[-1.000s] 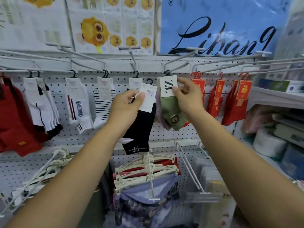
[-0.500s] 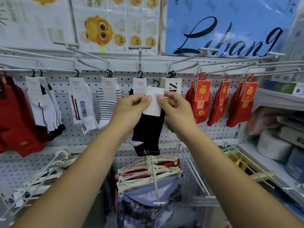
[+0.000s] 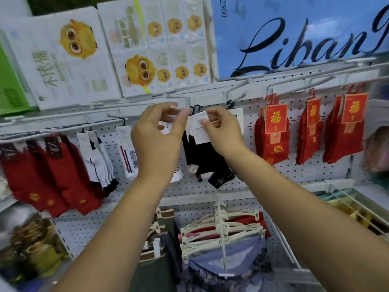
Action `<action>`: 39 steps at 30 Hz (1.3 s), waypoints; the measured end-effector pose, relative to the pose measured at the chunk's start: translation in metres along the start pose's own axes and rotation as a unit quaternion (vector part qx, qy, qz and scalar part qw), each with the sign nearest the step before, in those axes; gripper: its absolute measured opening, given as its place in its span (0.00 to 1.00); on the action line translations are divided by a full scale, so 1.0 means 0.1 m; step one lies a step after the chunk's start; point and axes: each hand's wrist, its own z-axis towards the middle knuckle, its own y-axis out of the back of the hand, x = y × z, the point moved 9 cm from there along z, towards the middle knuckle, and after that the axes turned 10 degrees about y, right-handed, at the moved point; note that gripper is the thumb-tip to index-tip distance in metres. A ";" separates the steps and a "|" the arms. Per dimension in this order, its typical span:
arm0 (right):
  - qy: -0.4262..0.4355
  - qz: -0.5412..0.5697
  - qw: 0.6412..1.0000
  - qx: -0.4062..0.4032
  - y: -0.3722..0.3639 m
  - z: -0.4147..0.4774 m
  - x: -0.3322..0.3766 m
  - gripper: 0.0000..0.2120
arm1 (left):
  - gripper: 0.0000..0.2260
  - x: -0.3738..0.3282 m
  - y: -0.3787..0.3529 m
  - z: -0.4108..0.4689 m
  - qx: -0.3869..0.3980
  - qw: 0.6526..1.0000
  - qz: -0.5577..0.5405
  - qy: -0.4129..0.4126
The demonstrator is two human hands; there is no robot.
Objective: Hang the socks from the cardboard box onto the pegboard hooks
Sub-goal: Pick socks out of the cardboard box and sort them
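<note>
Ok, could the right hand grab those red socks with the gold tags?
Probably yes: the red socks hang uncovered just beside the right hand, though it pinches the card on the black socks.

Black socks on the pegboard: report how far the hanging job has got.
Done: red socks, white socks and red gold-labelled socks hang on the pegboard. In hand: the right hand pinches the card of the black socks; the left hand has fingertips by its black hanger hook, seating unclear. Left: release; the cardboard box is out of view, so the remainder is unknown.
</note>
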 end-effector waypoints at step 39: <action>-0.050 -0.091 0.942 0.319 1.17 -3.42 0.53 0.29 | 0.16 0.18 0.81 -2.84 0.211 0.928 0.250 0.180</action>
